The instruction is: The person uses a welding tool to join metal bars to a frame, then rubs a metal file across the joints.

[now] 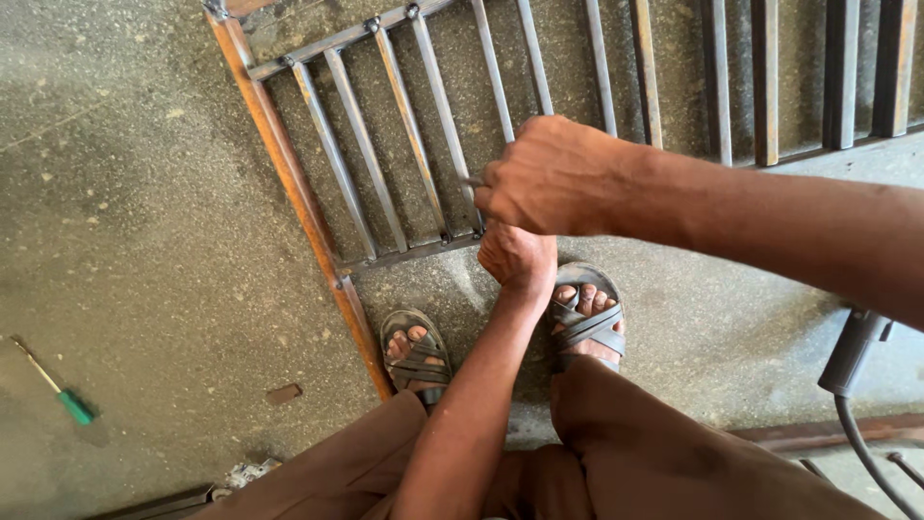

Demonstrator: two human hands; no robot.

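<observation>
Where the rough concrete floor point(144, 221) spreads, a rusty barred metal grille point(385, 154) lies flat; both hands, left point(517, 258) and right point(549, 178), clench, seemingly gripping one bar.

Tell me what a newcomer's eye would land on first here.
First, the two hands at centre: the right hand fisted over the left hand, both at the lower rail of a rusty metal grille lying on the concrete floor. Next, the sandalled feet below, and a green-handled screwdriver far left.
</observation>
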